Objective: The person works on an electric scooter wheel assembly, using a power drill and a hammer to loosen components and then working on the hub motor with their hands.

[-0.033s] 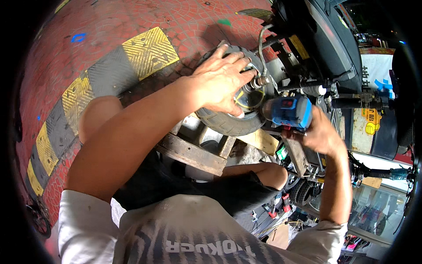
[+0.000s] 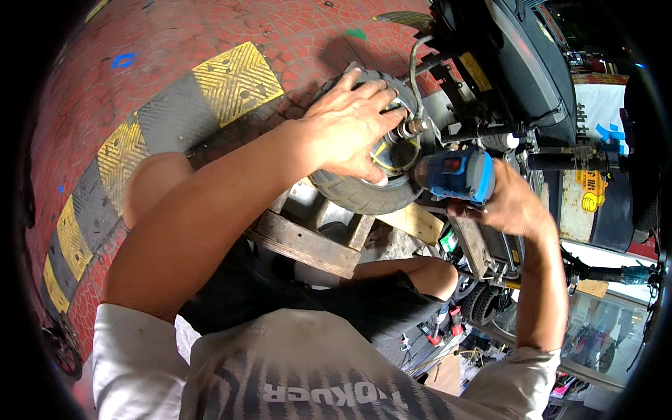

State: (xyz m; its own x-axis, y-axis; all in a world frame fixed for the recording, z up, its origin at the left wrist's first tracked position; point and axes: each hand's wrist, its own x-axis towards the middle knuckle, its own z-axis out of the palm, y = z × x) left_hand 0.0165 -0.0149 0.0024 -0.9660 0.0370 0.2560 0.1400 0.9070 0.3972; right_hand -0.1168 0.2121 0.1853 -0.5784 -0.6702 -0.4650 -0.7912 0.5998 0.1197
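A small wheel with a black tyre (image 2: 367,197) lies on its side at the middle. My left hand (image 2: 353,133) lies across it, palm down, fingers spread over the tyre and hub area. The hub's centre is partly covered by the fingers. My right hand (image 2: 511,203) is wrapped round the grip of a blue power drill or driver (image 2: 458,175). Its nose points left, close to the wheel's right side; whether it touches a fastener is hidden. A metal axle fitting with a nut (image 2: 407,130) stands at the hub, and a grey cable (image 2: 414,66) curves up from it.
A wooden frame (image 2: 304,243) sits beneath the wheel. Black scooter bodywork (image 2: 521,63) rises at the far right. A yellow and black speed bump (image 2: 238,80) crosses the red paved ground on the left. Several tools (image 2: 434,332) lie at the lower right, near spare tyres (image 2: 483,304).
My right hand and the drill have shifted very slightly. The left hand stays on the wheel.
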